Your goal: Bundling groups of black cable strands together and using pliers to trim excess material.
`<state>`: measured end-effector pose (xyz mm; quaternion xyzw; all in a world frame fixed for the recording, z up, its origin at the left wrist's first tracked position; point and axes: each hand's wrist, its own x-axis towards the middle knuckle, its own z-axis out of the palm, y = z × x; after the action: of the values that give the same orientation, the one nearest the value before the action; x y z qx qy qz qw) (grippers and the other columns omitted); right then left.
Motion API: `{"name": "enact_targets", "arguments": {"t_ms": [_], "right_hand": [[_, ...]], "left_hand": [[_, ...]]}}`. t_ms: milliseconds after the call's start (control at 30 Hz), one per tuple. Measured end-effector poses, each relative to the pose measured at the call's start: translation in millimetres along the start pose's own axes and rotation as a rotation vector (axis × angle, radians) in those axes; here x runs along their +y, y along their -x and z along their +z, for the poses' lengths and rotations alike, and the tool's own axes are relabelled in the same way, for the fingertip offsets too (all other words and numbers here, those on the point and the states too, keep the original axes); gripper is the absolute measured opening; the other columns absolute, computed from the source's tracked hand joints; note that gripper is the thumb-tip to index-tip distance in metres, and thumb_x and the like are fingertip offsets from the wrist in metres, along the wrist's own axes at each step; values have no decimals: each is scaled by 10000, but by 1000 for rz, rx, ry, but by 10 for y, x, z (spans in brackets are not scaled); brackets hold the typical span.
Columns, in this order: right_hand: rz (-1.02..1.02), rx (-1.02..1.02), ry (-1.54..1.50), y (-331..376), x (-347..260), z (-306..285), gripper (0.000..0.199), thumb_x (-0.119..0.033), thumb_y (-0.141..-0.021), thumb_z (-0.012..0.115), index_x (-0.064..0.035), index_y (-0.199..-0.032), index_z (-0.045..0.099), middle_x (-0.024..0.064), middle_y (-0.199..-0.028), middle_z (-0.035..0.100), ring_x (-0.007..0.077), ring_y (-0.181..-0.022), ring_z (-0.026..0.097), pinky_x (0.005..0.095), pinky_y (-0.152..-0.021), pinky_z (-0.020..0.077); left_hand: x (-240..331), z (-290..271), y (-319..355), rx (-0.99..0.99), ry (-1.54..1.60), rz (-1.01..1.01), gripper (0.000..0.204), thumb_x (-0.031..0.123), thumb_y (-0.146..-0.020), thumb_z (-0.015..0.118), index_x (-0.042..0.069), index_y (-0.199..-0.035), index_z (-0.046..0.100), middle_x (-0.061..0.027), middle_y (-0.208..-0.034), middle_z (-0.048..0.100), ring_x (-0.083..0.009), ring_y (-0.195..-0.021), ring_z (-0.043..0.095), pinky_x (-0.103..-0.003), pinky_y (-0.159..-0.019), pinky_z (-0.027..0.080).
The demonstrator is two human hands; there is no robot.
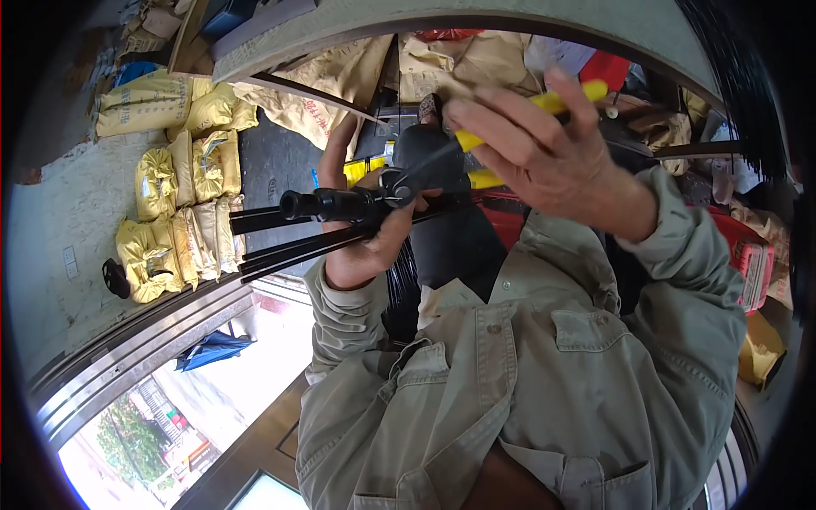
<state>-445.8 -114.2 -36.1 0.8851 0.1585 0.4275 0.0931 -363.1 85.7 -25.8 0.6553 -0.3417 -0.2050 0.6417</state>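
My left hand (381, 242) is closed around several thin black plastic rods (280, 261) and a thicker black tubular piece (319, 204) with a round hollow end. These point out to the left. My right hand (544, 157) holds yellow-handled pliers (401, 189), fingers over the upper handle and the lower one under the palm. The handles are spread apart. The metal pliers head is at the black pieces, just above my left hand. Whether the jaws touch a piece is too small to tell. My right fingertips are slightly blurred.
A tabletop edge (476, 25) curves across the far side. Yellow sacks (174, 221) are stacked on the left, and more sacks (467, 64) lie beyond the table. Long black strands (752, 102) hang at the far right. A red-and-white box (755, 276) is at my right.
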Motion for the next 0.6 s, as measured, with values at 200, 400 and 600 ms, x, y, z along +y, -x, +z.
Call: {"name": "enact_targets", "arguments": {"t_ms": [200,400,600], "right_hand": [[66,-422,-537,65,144,-301,273,-152,-789,618,-59,-1027,523,26,-1108,501,201,-976,537,329,-776,468],[352,-906,-1514,47,395,-393,404,-170,-822,598,-17,-1138,397,108,-1060,521,170,-729,587,281,-619,488],[132,-375,-711,183,133,-421,488,-189,-837,583,-12,-1217,333,136,-1021,532,154,-633,607,259,-540,489]], "left_hand": [[34,-18,20,-37,48,-21,784,102,-779,630,1,-1351,104,-130,-787,620,-184,-721,617,-277,-665,491],[-206,-211,74,-303,136,133,658,210,-659,761,-5,-1204,460,-126,-959,585,-176,-918,548,-287,-808,413],[-232,-53,92,-102,222,110,514,301,-687,721,-8,-1067,564,-133,-1014,565,-221,-962,528,-320,-841,392]]}}
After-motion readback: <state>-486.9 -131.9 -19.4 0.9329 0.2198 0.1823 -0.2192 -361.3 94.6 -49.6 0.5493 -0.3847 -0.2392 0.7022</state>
